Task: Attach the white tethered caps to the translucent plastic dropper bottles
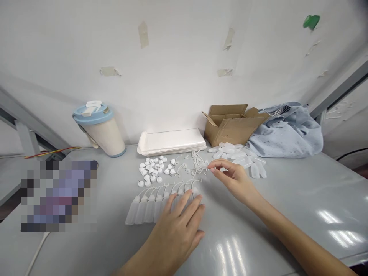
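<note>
Left hand [181, 220], near centre: fingers spread open, palm down over the right end of a row of translucent bottles [140, 211]. Right hand [234, 177], farther right: thumb and forefinger almost meet at a tangle of thin tubes [196, 165] — whether they grip one cannot be told. Likely hazards: lifting one tube could drag others, since they interlace; a sideways slip of the left fingers could skew the row. Containers: far right, an open cardboard box [234, 132]; far left, a lidded cup [106, 136] — contents of both hidden.
</note>
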Available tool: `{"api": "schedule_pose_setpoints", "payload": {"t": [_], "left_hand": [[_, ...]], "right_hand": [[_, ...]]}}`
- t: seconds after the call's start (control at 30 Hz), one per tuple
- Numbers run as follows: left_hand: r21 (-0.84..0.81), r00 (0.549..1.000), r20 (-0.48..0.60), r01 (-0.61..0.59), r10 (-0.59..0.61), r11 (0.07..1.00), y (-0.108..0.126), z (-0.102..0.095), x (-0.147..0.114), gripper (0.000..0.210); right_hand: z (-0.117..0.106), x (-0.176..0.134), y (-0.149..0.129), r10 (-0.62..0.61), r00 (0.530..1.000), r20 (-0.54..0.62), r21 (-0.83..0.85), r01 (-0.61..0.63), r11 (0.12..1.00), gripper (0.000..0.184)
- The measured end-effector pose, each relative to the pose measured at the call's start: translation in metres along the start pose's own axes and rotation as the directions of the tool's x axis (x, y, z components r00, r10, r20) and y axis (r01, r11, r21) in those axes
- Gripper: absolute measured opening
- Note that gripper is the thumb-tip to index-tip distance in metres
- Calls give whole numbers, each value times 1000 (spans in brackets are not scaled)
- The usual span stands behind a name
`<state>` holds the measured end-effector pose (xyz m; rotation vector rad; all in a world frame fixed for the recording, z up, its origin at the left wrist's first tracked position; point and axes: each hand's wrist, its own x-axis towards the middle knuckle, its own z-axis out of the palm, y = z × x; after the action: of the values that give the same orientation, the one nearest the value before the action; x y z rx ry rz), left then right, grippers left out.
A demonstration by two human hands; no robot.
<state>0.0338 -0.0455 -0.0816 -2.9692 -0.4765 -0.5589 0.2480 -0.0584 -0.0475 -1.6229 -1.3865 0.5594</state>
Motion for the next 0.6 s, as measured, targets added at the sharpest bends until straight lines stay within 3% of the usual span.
{"api": "schedule_pose_setpoints", "payload": {"t": [0.6], "left_hand": [[40, 1000, -31, -4, 5, 999, -1, -1, 1, 29]], "right_hand": [[0, 0, -1, 11, 1000, -8, -46, -11, 999, 15]]}}
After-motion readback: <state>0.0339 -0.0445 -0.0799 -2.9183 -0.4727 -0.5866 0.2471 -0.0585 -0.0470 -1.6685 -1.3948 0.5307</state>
